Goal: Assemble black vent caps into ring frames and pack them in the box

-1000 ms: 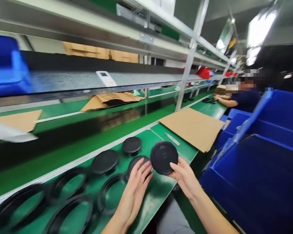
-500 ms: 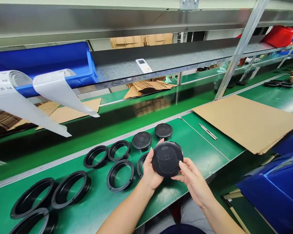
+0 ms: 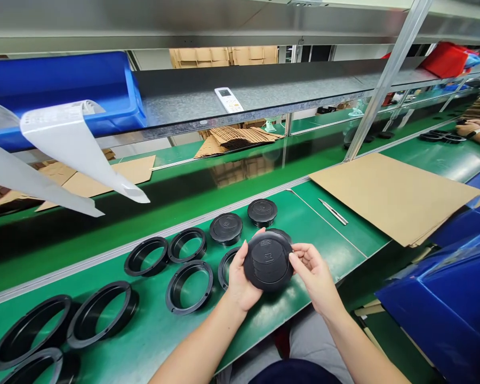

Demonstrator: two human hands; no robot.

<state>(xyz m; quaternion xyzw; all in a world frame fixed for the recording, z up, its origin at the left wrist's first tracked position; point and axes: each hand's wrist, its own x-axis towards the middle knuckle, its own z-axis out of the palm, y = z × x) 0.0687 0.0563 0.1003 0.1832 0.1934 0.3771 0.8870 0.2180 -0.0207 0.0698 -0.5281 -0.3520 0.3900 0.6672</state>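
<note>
A black round plastic cap (image 3: 269,262), its face embossed with small marks, is held above the green bench. My left hand (image 3: 240,280) is wrapped round its left side and underside. At the right edge of the cap, my right hand (image 3: 312,269) pinches with thumb and fingers. Part of another black rounded edge shows just behind the cap; I cannot tell whether it is separate. Two similar black caps, a nearer one (image 3: 226,228) and a farther one (image 3: 262,212), lie behind my hands. A black open ring (image 3: 190,288) rests left of my left hand; another is partly hidden by that hand.
Several more black rings (image 3: 104,314) lie on the left. Tweezers (image 3: 333,212) and cardboard sheets (image 3: 396,194) are on the right. A shelf above carries a blue bin (image 3: 134,101), label strips (image 3: 84,149) and a white remote (image 3: 229,100). Another person's hands (image 3: 474,128) show far right.
The view has shifted slightly, so the bench things appear farther left. My right hand has moved up along the cap's edge. Another person's hands show more at far right.
</note>
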